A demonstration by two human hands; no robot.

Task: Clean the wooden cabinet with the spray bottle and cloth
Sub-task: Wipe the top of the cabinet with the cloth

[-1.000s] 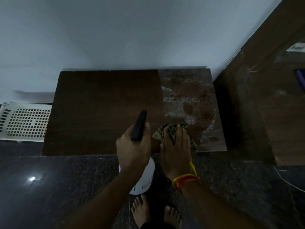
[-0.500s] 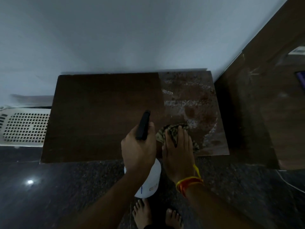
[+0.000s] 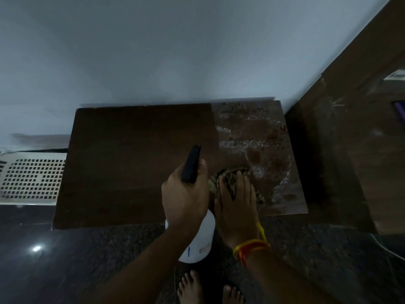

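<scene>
1. Since the earlier frame both hands sit slightly lower and nearer the cabinet's (image 3: 135, 163) front edge.
2. The left hand (image 3: 185, 199) grips the spray bottle (image 3: 197, 240), fingers curled round its neck, nozzle aimed away.
3. Just beside it, the right hand (image 3: 235, 207) presses the cloth (image 3: 228, 183) flat with straight fingers.
4. Smeared residue (image 3: 258, 148) lies ahead and right, nearer the right hand.

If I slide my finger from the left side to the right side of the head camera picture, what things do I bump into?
White perforated basket → left hand gripping the spray bottle → right hand pressing the patterned cloth → streaky dirty patch of the wooden cabinet top → dark wooden panel.
</scene>
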